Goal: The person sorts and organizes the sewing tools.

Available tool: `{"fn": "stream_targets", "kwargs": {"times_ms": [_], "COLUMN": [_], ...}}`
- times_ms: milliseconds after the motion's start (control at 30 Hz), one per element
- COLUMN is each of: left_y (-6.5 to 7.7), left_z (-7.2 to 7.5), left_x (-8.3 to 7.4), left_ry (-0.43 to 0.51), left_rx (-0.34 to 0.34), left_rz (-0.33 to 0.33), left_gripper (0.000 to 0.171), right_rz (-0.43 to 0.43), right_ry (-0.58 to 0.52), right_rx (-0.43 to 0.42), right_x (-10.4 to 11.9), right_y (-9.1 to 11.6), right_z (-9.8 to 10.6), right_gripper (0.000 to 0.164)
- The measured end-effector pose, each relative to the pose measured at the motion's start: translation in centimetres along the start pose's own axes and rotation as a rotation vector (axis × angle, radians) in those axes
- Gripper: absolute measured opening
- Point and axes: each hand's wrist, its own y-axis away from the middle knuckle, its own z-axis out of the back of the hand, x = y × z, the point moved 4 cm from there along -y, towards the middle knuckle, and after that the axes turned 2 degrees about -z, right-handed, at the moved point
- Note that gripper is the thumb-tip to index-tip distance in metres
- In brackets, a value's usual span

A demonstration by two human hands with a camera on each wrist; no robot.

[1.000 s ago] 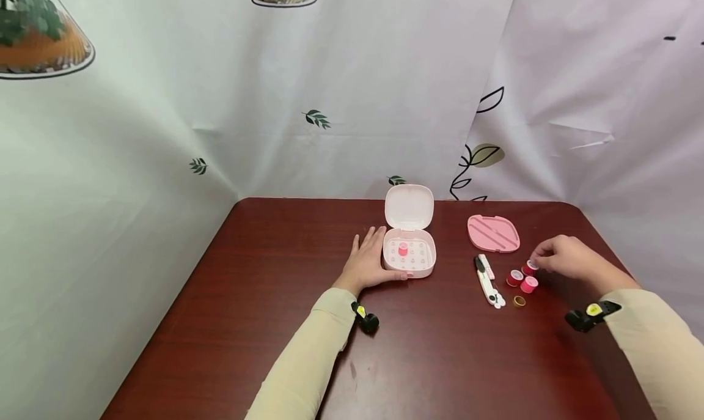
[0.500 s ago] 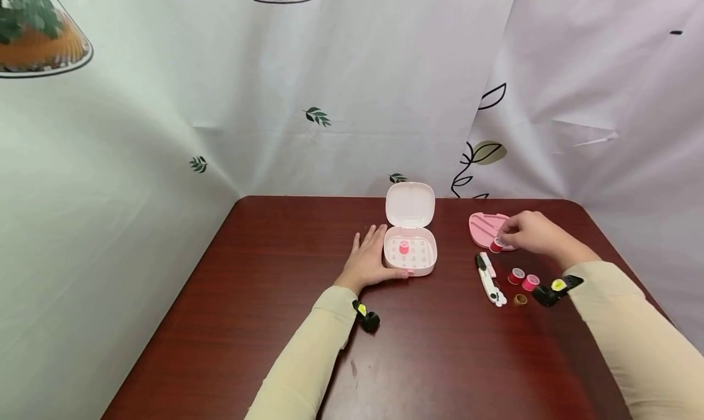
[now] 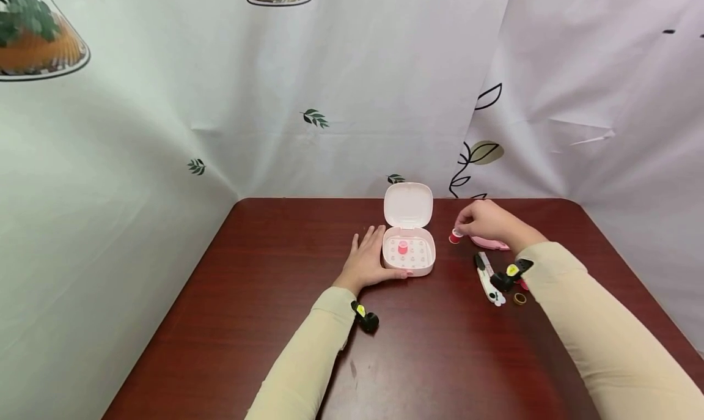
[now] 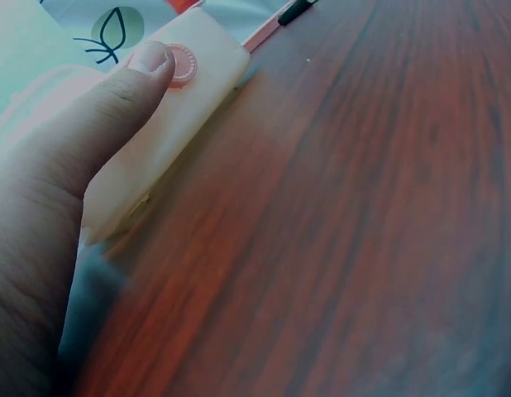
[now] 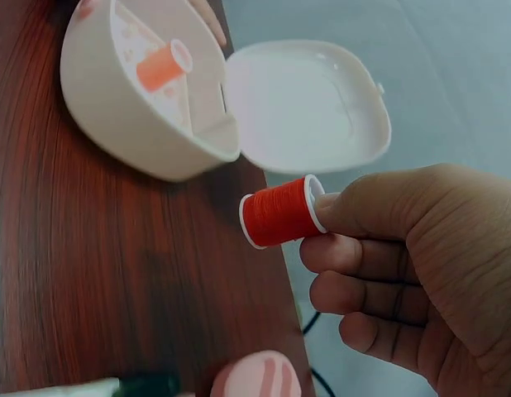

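Note:
A pale pink sewing box [image 3: 422,267] stands with its lid [image 3: 408,205] raised, and one pink thread spool [image 3: 403,247] sits upright among the pegs inside. My left hand [image 3: 365,264] holds the box at its left side, the thumb [image 4: 115,107] across the front beside the round clasp [image 4: 183,66] and the fingers along the left wall. To the right of the box, my right hand [image 3: 486,221] pinches a red thread spool [image 5: 279,213] by its white end rim between thumb and fingers. This spool is tilted and held above the table.
A pink tray [image 3: 489,244] lies partly behind my right hand. A white cutter [image 3: 488,285] and a gold ring, likely a thimble [image 3: 519,298], lie nearer me. My right wrist mostly hides other spools [image 3: 523,283]. A patterned white curtain [image 3: 352,102] rises behind the table.
My right hand has picked up the red spool from the group at the right and carried it leftward past the pink tray, closer to the box. My left hand has stayed in place.

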Motion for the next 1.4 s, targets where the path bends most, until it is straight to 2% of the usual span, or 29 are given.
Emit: {"fn": "stream_targets", "kwargs": {"times_ms": [300,467,667,967,1400], "left_y": [0.1,0.0,0.0,0.1,0.0], "left_z": [0.0,0.1,0.0,0.0,-0.1], "left_x": [-0.2,0.0,0.0,-0.1,0.0], "left_ry": [0.005,0.010,-0.005,-0.020,-0.013], "left_rx": [-0.008,-0.004,0.006,0.007,0.000], "left_rz": [-0.013,0.003,0.000,0.001,0.005], "left_gripper": [0.134,0.134,0.133,0.132,0.131], "right_rz": [-0.012,-0.002,-0.003,0.046,-0.020], "right_ry": [-0.026,-0.041,-0.014,0.043,0.045], "right_rx": [0.056,0.069,0.090,0.091,0.137], "right_x": [2.3,3.3,4.3,5.5,6.1], "right_y": [-1.9,-2.9,-3.7,-4.6,-5.2], "right_z": [-1.5,-2.6,-3.6,-5.4,-6.8], "right_gripper": [0.007,0.006,0.006,0.007,0.010]}}
